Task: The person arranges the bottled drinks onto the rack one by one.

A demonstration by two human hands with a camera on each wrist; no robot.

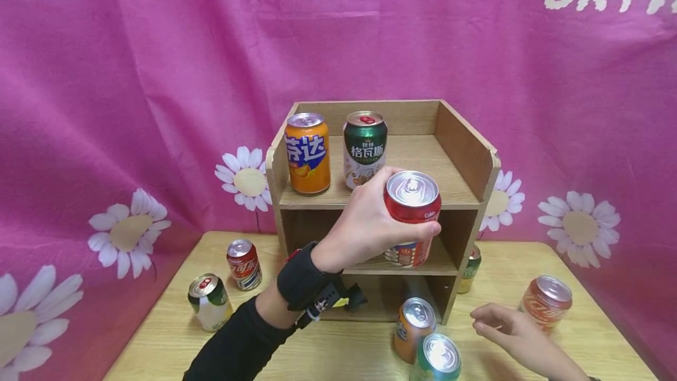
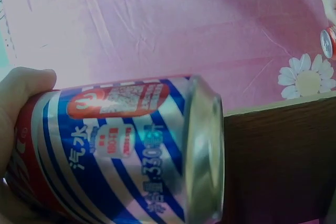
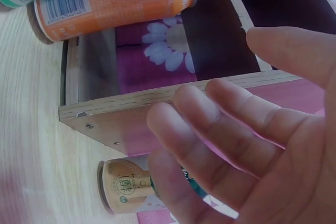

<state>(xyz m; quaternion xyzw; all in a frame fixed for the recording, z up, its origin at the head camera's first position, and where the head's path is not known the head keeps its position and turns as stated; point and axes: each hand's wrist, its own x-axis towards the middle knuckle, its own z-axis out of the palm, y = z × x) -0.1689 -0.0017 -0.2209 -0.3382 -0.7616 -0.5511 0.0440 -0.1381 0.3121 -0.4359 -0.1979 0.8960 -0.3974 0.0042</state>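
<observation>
In the head view I see the left hand (image 1: 370, 216) curled round a red soda can (image 1: 409, 213), held up on the near side of the wooden shelf (image 1: 407, 151), right of a green can (image 1: 365, 141) labelled 格瓦斯. The left wrist view shows its glossy blue-and-white stripes, printed 汽水 and 330. From the right wrist, the right hand (image 3: 283, 161) hangs loosely spread by the shelf's flat side, a barcoded orange can (image 3: 115, 6) standing to its left.

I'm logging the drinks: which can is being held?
The red can with blue-and-white stripes, held in the left grip. The other visible cans stand on the wooden shelf or the table, none of them held.
</observation>
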